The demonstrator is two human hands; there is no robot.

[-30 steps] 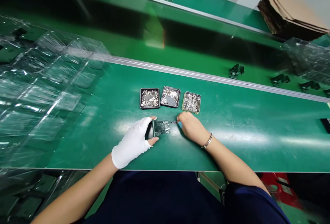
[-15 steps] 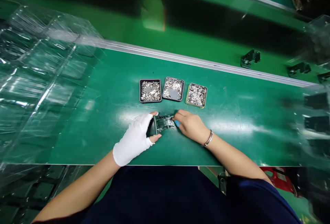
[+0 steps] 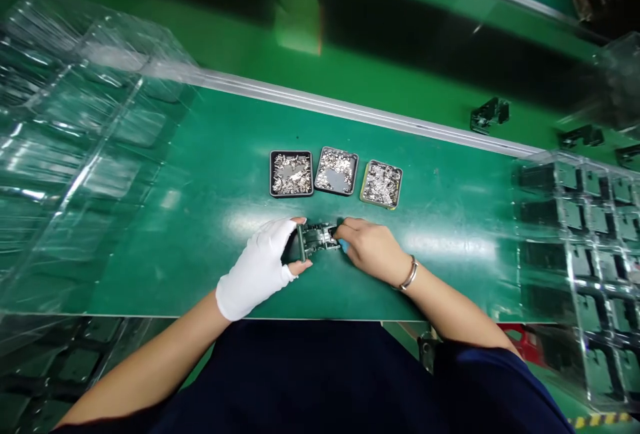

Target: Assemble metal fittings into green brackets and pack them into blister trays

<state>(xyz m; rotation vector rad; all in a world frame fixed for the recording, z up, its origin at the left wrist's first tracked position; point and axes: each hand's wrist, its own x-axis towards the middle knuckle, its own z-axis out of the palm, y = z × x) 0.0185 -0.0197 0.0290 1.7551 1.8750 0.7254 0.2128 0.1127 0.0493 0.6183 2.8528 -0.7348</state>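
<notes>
My left hand [image 3: 265, 264], in a white glove with bare fingertips, grips the left end of a dark green molded part [image 3: 316, 239] between thumb and fingers. At the part's right end, my right hand [image 3: 373, 251] has its fingers pinched together, with something blue at a fingertip. Whatever lies inside that pinch is too small to make out. Beyond the hands sit three small square trays of shiny metal pieces: a left black one [image 3: 271, 174], a middle one [image 3: 336, 190] and a right one with a yellowish edge [image 3: 364, 184].
Clear plastic trays are stacked at the left [image 3: 90, 127] and at the right [image 3: 575, 261]. A metal rail [image 3: 320, 105] crosses behind the small trays. Past it, similar dark green parts [image 3: 490, 115] stand on a green surface at the right.
My right fingers have closed in slightly over the right end of the part. The view has shifted a little, and the right stack of clear trays shows more sharply.
</notes>
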